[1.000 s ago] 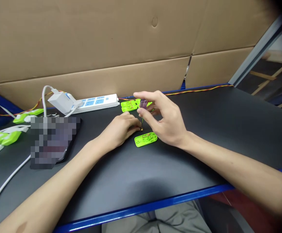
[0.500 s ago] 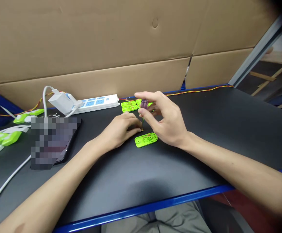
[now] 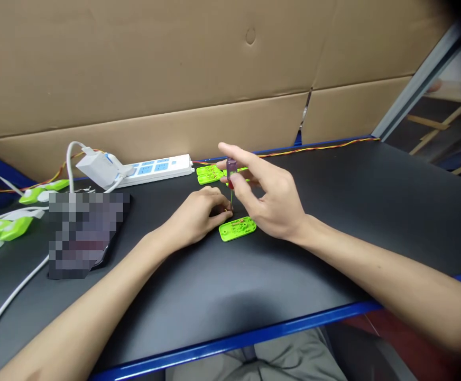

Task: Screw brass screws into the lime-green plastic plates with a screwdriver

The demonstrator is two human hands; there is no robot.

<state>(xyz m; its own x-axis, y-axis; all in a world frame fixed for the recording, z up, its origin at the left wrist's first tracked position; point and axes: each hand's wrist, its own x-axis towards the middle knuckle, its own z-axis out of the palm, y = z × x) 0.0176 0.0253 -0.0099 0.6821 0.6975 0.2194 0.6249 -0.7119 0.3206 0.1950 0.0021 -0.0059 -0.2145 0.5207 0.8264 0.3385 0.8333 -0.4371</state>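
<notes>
My right hand point(image 3: 272, 196) holds a small screwdriver point(image 3: 231, 168) upright by its dark purple-red handle, with the index finger stretched out above it. The thin shaft points down to the fingertips of my left hand point(image 3: 201, 214). Those fingers are pinched at the tabletop around a tiny brass-coloured piece, mostly hidden, whose kind I cannot make out. Just in front of the fingertips lies a bright green plastic shell half point(image 3: 236, 230), open side up, with small metal parts inside. More green shell halves point(image 3: 210, 174) lie behind, partly covered by my right hand.
A white power strip point(image 3: 155, 170) with a plugged-in charger point(image 3: 98, 168) stands at the back left. A dark, pixelated device point(image 3: 91, 233) lies near my left forearm. Several green-and-white pieces point(image 3: 12, 227) and white cables are at far left. Cardboard point(image 3: 175, 63) walls the back.
The screwdriver handle has become more visible as my right index finger lifted and straightened. My left hand stays at the same spot, still pinching.
</notes>
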